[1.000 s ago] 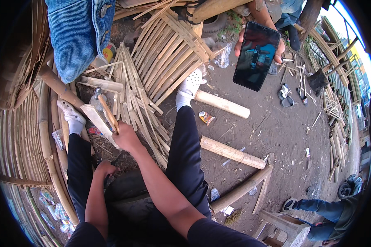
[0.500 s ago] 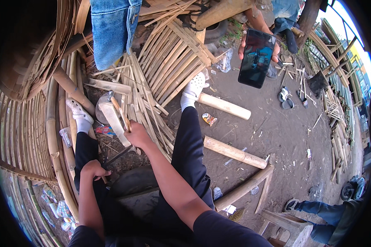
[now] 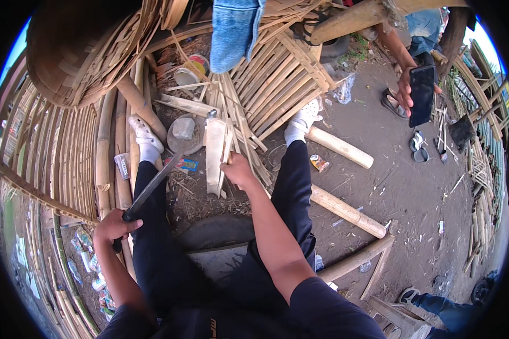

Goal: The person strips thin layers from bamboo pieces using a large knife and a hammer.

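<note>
Two things are held between the person's outstretched legs: a pale split slab of bamboo (image 3: 215, 155) and a long dark-bladed knife (image 3: 152, 185). The slab is stood roughly upright on the dirt ground (image 3: 413, 192), its lower end beside a scatter of shavings, and it is gripped near its right edge by the right hand (image 3: 237, 169), whose fingers are clenched around it. The knife is grasped at its handle by the left hand (image 3: 114, 226), fingers wrapped tight, and its blade is slanted up and to the right, the tip close to the slab but whether it touches cannot be told. Just behind the slab, a grey stone (image 3: 182, 129) is seen resting in a shallow round dish. White shoes (image 3: 143, 131) are worn on both feet. A fan of long split bamboo strips (image 3: 271, 85) is spread beyond the slab, and two short cut bamboo logs (image 3: 339, 147) are laid on the ground to the right. Further right, a dark phone (image 3: 422, 95) is held by another person's hand.
</note>
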The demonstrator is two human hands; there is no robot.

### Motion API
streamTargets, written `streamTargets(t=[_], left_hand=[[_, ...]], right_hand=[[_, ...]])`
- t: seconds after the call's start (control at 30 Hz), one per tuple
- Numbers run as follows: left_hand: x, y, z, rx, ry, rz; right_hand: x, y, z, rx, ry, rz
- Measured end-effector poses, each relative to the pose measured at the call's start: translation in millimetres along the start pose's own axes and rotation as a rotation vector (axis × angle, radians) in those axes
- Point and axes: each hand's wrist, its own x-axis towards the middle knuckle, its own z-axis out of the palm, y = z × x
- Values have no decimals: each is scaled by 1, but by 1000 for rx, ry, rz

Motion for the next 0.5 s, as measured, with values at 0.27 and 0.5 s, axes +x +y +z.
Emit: streamTargets(t=[0.27,0.5], left_hand=[[65,36,65,-833,156,310],[73,104,100,-1129,251,433]], right_hand=[[-11,7,14,210,-196,85],[-31,7,16,140,-295,123]])
